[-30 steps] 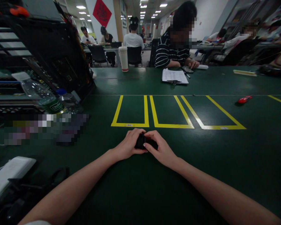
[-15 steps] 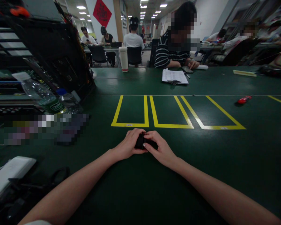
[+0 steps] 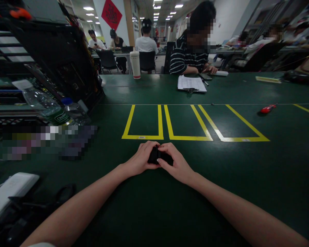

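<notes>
Between my two hands, low over the green table [image 3: 154,209], is a small black box-like object [image 3: 153,156]; its exact kind is not clear. My left hand [image 3: 142,156] wraps its left side, fingers over the far edge and thumb along the near edge. From the right, my right hand [image 3: 175,160] grips it with bent fingers at the far side and the thumb at the near side. Both hands are closed on it, and the fingers hide part of it. Just beyond the hands, yellow tape outlines [image 3: 149,137] mark the table.
At the left stand a large black equipment case [image 3: 67,68], plastic bottles [image 3: 59,115] and a white power strip [image 3: 12,192] with black cables. Ahead are a clipboard [image 3: 192,83], a white cup [image 3: 135,65] and a seated person [image 3: 187,55]. A red tool [image 3: 267,109] lies right.
My hands stay in nearly the same place on the black object. The view shifts very slightly, and the person opposite has moved the head a little.
</notes>
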`<state>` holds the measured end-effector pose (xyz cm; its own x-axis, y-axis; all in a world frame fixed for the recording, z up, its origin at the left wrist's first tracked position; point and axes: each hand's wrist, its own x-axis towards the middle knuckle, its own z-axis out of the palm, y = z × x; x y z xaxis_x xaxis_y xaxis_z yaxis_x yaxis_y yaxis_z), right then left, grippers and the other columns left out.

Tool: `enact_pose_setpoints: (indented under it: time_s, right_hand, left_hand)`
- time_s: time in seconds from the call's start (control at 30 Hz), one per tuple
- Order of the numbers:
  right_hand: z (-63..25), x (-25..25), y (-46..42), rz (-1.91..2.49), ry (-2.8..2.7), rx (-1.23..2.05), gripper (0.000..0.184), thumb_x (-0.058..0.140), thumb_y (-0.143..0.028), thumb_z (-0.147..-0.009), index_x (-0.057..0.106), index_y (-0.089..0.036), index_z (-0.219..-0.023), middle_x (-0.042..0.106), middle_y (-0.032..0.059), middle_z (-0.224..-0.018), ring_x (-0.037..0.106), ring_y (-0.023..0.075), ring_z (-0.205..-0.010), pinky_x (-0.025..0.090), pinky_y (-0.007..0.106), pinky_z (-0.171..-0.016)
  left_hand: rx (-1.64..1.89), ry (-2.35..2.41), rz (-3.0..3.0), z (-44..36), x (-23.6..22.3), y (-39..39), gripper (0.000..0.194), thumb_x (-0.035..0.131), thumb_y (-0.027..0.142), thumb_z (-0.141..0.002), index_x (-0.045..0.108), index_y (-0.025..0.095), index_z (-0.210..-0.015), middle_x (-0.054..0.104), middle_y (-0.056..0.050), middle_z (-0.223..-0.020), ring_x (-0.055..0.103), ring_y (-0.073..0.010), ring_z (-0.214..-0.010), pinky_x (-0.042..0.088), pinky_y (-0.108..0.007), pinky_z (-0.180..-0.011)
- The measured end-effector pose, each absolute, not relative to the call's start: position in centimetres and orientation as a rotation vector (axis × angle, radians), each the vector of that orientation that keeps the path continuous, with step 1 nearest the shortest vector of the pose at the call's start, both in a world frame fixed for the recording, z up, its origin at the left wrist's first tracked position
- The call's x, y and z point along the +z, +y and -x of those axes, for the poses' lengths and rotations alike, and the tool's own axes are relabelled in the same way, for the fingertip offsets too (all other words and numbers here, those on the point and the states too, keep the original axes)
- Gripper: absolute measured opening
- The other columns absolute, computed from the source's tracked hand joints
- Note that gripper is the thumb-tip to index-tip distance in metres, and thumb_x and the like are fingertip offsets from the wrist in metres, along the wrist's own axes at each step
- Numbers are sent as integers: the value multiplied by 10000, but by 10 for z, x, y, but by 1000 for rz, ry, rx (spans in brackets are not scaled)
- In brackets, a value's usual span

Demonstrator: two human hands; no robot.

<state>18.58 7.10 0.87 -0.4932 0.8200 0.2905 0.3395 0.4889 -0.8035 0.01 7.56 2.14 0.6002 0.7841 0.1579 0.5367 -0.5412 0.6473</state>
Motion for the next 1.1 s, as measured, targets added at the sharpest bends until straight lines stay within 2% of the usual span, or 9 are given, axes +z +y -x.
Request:
enact_pose_setpoints:
  time_s: [0.2, 0.43, 0.7, 0.97, 1.1]
  right_hand:
    - [-186, 7, 71, 910, -2034, 845, 200, 534, -147, -796, 503, -238, -972, 480, 45, -1031, 493, 204, -979, 445, 408, -853]
    - [-184, 7, 70, 985, -2034, 865, 334, 535, -146, -785, 444, -219, -1098, 467, 63, -1051, 490, 206, -978, 449, 402, -859]
    - [-184, 8, 67, 1018, -2099, 854, 264, 513, -179, -809, 464, -237, -1062, 471, 64, -1047, 517, 209, -924, 484, 416, -796]
    - [-184, 9, 64, 992, -2091, 824, 188, 492, -174, -831, 481, -237, -1007, 457, 54, -1087, 503, 209, -996, 473, 419, -845]
    - [-184, 8, 65, 998, -2053, 861, 302, 509, -151, -812, 437, -237, -1093, 464, 55, -1089, 495, 204, -1010, 465, 409, -868]
  left_hand:
    - [605, 1026, -2281, -1, 22, 76, 552, 669, 263, -732, 329, 232, -1166, 450, -73, -1137, 465, -244, -1043, 386, -410, -884]
    - [557, 1056, -2269, -1, 26, 76, 543, 651, 268, -747, 333, 214, -1183, 442, -87, -1150, 441, -258, -1064, 387, -414, -882]
    - [569, 1045, -2282, 0, 24, 76, 568, 653, 236, -740, 306, 234, -1190, 428, -83, -1163, 439, -256, -1069, 380, -423, -895]
    - [599, 1033, -2290, 0, 23, 75, 539, 645, 260, -748, 324, 234, -1180, 440, -74, -1156, 454, -252, -1062, 385, -414, -887]
    - [624, 1054, -2294, 0, 15, 77, 567, 659, 266, -731, 319, 238, -1184, 440, -75, -1161, 450, -264, -1067, 378, -420, -889]
